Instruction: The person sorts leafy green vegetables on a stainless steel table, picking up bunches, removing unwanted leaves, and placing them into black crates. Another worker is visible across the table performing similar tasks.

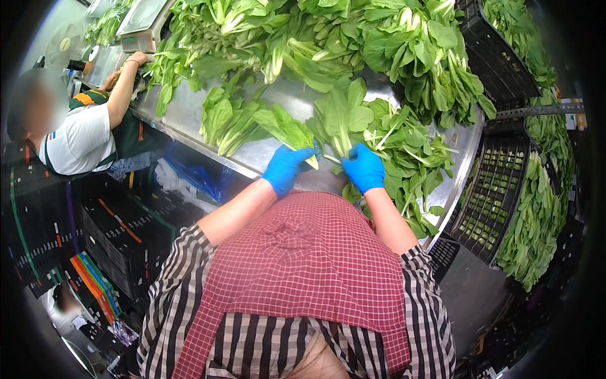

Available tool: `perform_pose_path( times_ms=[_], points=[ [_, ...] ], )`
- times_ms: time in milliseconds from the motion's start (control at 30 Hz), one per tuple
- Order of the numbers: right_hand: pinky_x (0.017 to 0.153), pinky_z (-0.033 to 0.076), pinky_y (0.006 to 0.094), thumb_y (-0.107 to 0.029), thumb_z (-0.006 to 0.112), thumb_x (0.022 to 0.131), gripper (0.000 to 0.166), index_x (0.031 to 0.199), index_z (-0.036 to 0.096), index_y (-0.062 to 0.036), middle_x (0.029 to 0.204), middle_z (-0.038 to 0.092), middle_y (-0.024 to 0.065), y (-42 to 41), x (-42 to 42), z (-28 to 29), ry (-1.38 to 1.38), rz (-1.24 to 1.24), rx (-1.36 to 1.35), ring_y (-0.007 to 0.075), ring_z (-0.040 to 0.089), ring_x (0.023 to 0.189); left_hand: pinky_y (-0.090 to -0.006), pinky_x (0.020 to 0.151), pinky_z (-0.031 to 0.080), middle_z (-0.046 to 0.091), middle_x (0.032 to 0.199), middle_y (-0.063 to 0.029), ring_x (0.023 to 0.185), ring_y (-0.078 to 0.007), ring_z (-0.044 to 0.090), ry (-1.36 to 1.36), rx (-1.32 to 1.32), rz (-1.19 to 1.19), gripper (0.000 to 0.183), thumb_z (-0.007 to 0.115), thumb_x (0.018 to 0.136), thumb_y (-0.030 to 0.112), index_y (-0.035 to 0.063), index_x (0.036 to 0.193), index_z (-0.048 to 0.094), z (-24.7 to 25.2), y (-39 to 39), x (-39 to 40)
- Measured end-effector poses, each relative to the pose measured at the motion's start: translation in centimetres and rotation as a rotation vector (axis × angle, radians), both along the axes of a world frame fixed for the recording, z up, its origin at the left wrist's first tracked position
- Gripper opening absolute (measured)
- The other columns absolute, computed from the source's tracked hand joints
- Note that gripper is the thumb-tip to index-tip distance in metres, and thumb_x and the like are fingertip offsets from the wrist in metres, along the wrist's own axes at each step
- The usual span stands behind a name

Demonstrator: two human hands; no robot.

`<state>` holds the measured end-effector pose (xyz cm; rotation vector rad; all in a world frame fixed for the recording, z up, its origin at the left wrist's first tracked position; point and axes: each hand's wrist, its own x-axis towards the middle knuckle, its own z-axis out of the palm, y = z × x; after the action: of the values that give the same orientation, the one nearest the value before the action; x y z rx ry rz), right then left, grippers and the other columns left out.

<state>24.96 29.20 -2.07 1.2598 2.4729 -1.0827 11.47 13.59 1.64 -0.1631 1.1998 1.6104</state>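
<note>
In a blue glove, my left hand (pixel 289 169) is closed around the stem end of a leafy green (pixel 284 125), whose leaves point up and to the left. My right hand (pixel 363 168), gloved in blue too, grips the pale stems of another leafy green (pixel 338 113) with upright, spread leaves. Left of the hands, a small bunch of greens (pixel 229 121) lies on the metal table (pixel 177 125). Loose leaves and stems (pixel 412 163) are scattered to the right of my right hand. A large heap of leafy greens (pixel 331 42) covers the table's far side.
A co-worker (pixel 85 128) stands at the left, hands near a weighing scale (pixel 137 28). Black plastic crates (pixel 492 194) packed with greens stand at the right. Stacked black crates (pixel 118 237) fill the lower left. A fan (pixel 64 45) is at the upper left.
</note>
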Motion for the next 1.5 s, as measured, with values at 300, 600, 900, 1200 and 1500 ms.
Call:
perform_pose_path(
  times_ms=[300,600,900,1200,1500],
  points=[
    [0.054,0.047,0.0297,-0.019,0.073,0.072,0.021,0.080,0.057,-0.0078,0.068,0.059,0.0061,-2.6,0.3,3.0,0.437,-0.069,-0.063,0.0168,0.058,0.058,-0.0326,0.080,0.052,0.060,0.110,-0.0105,0.095,-0.0191,0.060,-0.026,-0.005,-0.104,0.032,0.056,0.087,0.005,0.0014,0.119,0.052,0.0,1.3,0.8],
    [0.053,0.049,0.0369,-0.014,0.064,0.070,0.011,0.080,0.057,-0.0136,0.080,0.060,0.0061,-3.0,-0.1,5.2,0.576,0.508,0.430,0.0267,0.061,0.067,-0.0283,0.067,0.054,0.063,0.095,-0.0077,0.078,-0.0179,0.063,-0.058,-0.036,-0.173,0.032,0.066,0.083,0.011,0.0044,0.112,0.054,1.1,1.7,0.5],
    [0.062,0.049,0.0281,-0.009,0.067,0.078,0.010,0.086,0.060,-0.0101,0.084,0.062,0.0049,-3.4,0.8,5.5,0.849,0.206,-0.188,0.0164,0.060,0.068,-0.0304,0.072,0.053,0.061,0.093,-0.0087,0.079,-0.0186,0.062,-0.190,0.017,-0.073,0.031,0.062,0.083,0.002,0.0013,0.112,0.052,0.0,1.2,0.6],
    [0.065,0.049,0.0266,-0.025,0.068,0.082,0.036,0.105,0.055,0.0002,0.084,0.062,0.0084,-2.9,0.6,4.1,0.545,-0.325,-0.862,0.0150,0.060,0.072,-0.0304,0.080,0.050,0.062,0.103,-0.0108,0.090,-0.0178,0.060,0.118,0.039,-0.244,0.040,0.068,0.077,0.003,-0.0003,0.114,0.054,0.9,0.8,0.5],
    [0.075,0.049,0.0259,-0.011,0.076,0.075,0.047,0.112,0.050,0.0010,0.097,0.058,0.0090,-3.6,-0.3,3.7,0.728,-0.415,-0.719,0.0143,0.057,0.087,-0.0287,0.081,0.050,0.062,0.105,-0.0070,0.094,-0.0155,0.060,0.237,0.004,-0.270,0.044,0.070,0.073,-0.002,0.0026,0.114,0.056,2.3,1.2,1.4]
  ],
)
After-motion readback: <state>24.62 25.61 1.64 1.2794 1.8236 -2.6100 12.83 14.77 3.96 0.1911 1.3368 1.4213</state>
